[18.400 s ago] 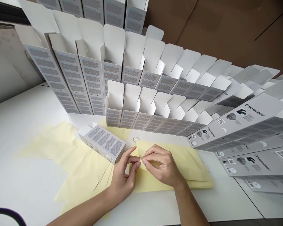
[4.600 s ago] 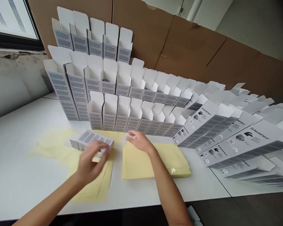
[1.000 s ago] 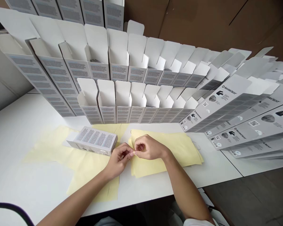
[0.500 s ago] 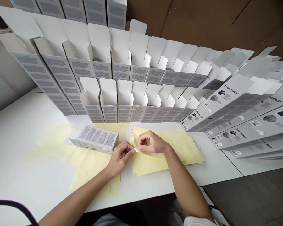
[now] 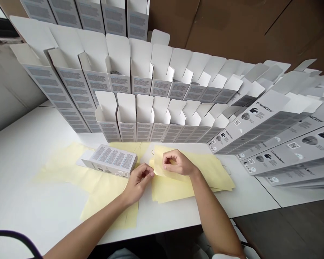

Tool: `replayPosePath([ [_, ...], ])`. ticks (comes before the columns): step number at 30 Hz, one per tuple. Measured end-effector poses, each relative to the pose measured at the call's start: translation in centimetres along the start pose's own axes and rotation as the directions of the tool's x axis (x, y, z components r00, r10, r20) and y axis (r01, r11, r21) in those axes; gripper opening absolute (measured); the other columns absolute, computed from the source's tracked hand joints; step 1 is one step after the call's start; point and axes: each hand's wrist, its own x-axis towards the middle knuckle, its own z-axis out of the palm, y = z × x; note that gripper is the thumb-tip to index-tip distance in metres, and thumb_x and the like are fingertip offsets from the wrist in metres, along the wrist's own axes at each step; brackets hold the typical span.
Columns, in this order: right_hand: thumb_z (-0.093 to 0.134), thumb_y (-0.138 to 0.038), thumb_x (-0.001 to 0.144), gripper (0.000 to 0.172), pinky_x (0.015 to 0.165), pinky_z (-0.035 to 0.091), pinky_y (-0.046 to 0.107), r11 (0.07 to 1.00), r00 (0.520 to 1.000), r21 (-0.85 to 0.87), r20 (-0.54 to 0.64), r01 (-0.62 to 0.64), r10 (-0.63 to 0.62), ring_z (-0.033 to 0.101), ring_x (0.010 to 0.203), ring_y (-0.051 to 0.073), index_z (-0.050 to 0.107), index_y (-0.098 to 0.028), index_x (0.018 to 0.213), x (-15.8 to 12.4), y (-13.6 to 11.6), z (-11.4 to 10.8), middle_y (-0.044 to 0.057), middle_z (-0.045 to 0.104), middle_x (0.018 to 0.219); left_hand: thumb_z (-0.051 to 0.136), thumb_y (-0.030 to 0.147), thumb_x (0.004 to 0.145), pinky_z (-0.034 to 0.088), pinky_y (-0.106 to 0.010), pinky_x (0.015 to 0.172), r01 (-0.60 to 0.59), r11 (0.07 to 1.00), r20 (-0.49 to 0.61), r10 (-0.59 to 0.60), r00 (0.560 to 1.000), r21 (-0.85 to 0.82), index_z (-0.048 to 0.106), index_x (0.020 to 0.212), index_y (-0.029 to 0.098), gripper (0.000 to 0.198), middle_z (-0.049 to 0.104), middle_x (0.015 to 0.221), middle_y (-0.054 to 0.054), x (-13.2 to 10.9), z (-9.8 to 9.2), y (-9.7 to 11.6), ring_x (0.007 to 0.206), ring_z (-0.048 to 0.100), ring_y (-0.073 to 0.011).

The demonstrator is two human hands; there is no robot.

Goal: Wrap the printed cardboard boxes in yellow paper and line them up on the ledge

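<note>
My left hand [image 5: 137, 182] pinches the near left corner of a thin yellow sheet [image 5: 158, 162] between thumb and fingertips. Over the same sheet, my right hand [image 5: 179, 163] is closed, thumb against curled forefinger, with the sheet's raised edge at its fingers. Beneath both lies a stack of yellow sheets [image 5: 172, 190] on the white table. Just left of my left hand, a grey printed box [image 5: 113, 158] rests on its side, its flap end pointing left. More yellow sheets [image 5: 108, 196] are spread under that box and my left forearm.
Rows of upright grey boxes [image 5: 144, 131] with raised white flaps stand along the back of the table [image 5: 43, 201]. Taller-looking SilverCrest boxes [image 5: 248, 118] fill the right side. A dark curved cable or bar [image 5: 18, 235] crosses the lower left corner.
My right hand has shifted slightly to the right over the sheet. My left hand stays at the corner. The whole view has tilted a little.
</note>
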Motion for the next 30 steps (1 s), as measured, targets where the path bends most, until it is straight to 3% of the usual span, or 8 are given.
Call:
replayPosePath([
  [5,0.060,-0.021,0.073,0.014,0.054,0.034,0.023,0.997,0.997,0.033,-0.042,0.063,-0.062,0.042,0.057,0.010,0.053,-0.014,0.061,0.1,0.0,-0.1,-0.001,0.049,0.059,0.051,0.035,0.092,0.037,-0.024,0.060,-0.049,0.995,-0.031,0.052,0.998,0.090,0.055,0.081,0.016,0.023,0.052,0.076,-0.002,-0.3,0.2,-0.3,0.066,0.045,-0.0112],
  [8,0.059,-0.020,0.074,0.014,0.057,0.037,0.024,0.995,0.993,0.032,-0.079,0.094,-0.092,0.046,0.059,0.011,0.054,-0.015,0.062,0.1,0.0,-0.1,0.000,0.052,0.060,0.052,0.024,0.092,0.030,-0.021,0.049,-0.218,0.932,-0.136,0.265,0.955,0.291,0.048,0.076,0.017,0.018,0.046,0.063,0.003,-0.7,0.5,-0.3,0.054,0.038,-0.0077],
  [11,0.059,-0.020,0.076,0.015,0.058,0.037,0.025,0.992,0.986,0.029,-0.115,0.124,-0.120,0.047,0.059,0.011,0.054,-0.015,0.063,0.1,0.0,-0.2,0.001,0.054,0.062,0.056,0.009,0.085,0.023,-0.021,0.044,-0.500,0.680,-0.119,0.647,0.753,0.536,0.041,0.075,0.018,0.020,0.037,0.055,0.007,-1.0,0.3,0.4,0.046,0.029,-0.0057],
  [13,0.060,-0.020,0.076,0.016,0.058,0.037,0.025,0.989,0.980,0.032,-0.140,0.144,-0.138,0.047,0.059,0.011,0.053,-0.015,0.063,0.0,-0.1,-0.2,0.001,0.053,0.062,0.060,0.005,0.080,0.025,-0.022,0.045,-0.566,0.496,-0.049,0.779,0.625,0.658,0.044,0.079,0.018,0.021,0.041,0.056,0.006,-1.1,-0.5,1.1,0.047,0.033,-0.0065],
  [14,0.060,-0.020,0.077,0.016,0.057,0.037,0.025,0.988,0.978,0.032,-0.151,0.149,-0.143,0.046,0.059,0.011,0.053,-0.015,0.062,-0.1,-0.1,-0.2,0.000,0.053,0.062,0.062,0.006,0.078,0.028,-0.022,0.048,-0.545,0.427,-0.023,0.802,0.597,0.722,0.046,0.081,0.018,0.020,0.045,0.058,0.004,-1.1,-1.0,1.5,0.050,0.038,-0.0079],
  [20,0.059,-0.020,0.078,0.016,0.058,0.038,0.026,0.987,0.968,-0.002,-0.193,0.161,-0.158,0.046,0.059,0.011,0.053,-0.016,0.064,-0.1,0.0,-0.1,0.000,0.052,0.062,0.068,0.033,0.076,0.042,-0.045,0.086,-0.144,0.154,-0.018,0.742,0.670,0.977,0.055,0.111,0.014,0.042,0.066,0.107,-0.016,-1.2,-4.8,0.6,0.103,0.060,-0.0331],
  [26,0.057,-0.019,0.081,0.017,0.057,0.039,0.025,0.971,0.955,-0.161,-0.210,0.178,-0.210,0.049,0.059,0.011,0.054,-0.016,0.064,0.9,-1.1,1.5,0.000,0.054,0.062,0.063,0.034,0.078,0.030,-0.050,0.106,-0.121,0.099,0.021,0.683,0.730,0.988,0.051,0.127,0.012,0.055,0.059,0.129,-0.017,-1.4,-6.0,-2.3,0.118,0.055,-0.0328],
  [30,0.055,-0.014,0.081,0.016,0.060,0.041,0.025,0.867,0.909,-0.398,-0.158,0.298,-0.385,0.049,0.061,0.011,0.054,-0.016,0.065,2.1,-2.4,3.9,0.001,0.056,0.064,0.060,0.027,0.079,0.029,-0.048,0.108,-0.155,0.131,0.027,0.673,0.739,0.979,0.050,0.130,0.014,0.053,0.059,0.131,-0.014,-1.5,-6.2,-2.7,0.122,0.054,-0.0305],
])
